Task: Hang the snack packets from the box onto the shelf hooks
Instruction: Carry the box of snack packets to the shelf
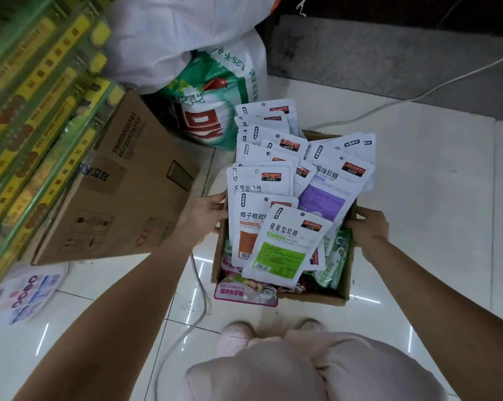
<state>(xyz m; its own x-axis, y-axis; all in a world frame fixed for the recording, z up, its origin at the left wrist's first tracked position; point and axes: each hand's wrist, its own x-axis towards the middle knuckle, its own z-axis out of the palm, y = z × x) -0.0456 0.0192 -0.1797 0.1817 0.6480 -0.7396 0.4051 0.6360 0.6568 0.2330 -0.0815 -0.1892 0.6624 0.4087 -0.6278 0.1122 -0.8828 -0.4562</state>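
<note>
Above the white tiled floor [418,198], our hands, left [207,211] and right [369,227], grip the brown cardboard box's [311,298] sides; white snack packets [285,241] still heap inside, none hung yet, we judge.

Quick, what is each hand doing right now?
Left hand: grips the left edge of the cardboard box full of snack packets.
Right hand: grips the box's right edge.

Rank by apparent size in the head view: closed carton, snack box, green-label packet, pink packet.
1. Closed carton
2. Snack box, though packets hide much of it
3. Green-label packet
4. Pink packet, partly tucked under, so unsure
</note>
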